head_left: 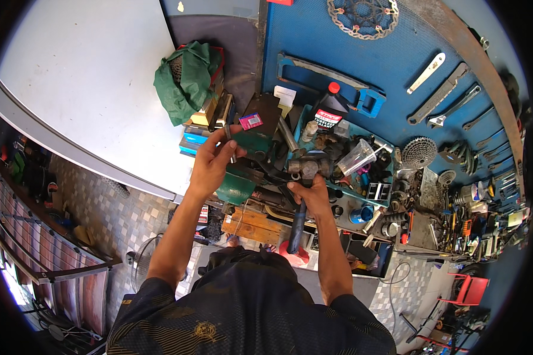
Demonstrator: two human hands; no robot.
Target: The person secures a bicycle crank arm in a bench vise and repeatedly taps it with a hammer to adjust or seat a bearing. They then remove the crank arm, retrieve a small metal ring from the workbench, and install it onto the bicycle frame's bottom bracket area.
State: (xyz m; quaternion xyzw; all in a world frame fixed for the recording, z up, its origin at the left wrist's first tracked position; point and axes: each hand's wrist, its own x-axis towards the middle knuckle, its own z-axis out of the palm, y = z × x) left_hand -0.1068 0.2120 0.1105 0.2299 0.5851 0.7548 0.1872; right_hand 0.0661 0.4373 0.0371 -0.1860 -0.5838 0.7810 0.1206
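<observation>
My left hand is closed on a short metal rod, pinched upright between thumb and fingers. Just beside it is a green bench vise, with dark parts around its jaws that I cannot make out. My right hand grips a hammer close under its head. The dark handle points down toward me, and the metal head sits in front of the teal tray. Past my left fingers lies a small pink and purple packet.
Loose parts, a clear plastic cup and a dark bottle with a red cap crowd the tray. Wrenches and a hacksaw hang on the blue wall panel. A green cloth covers boxes at the left. Below is a wooden block.
</observation>
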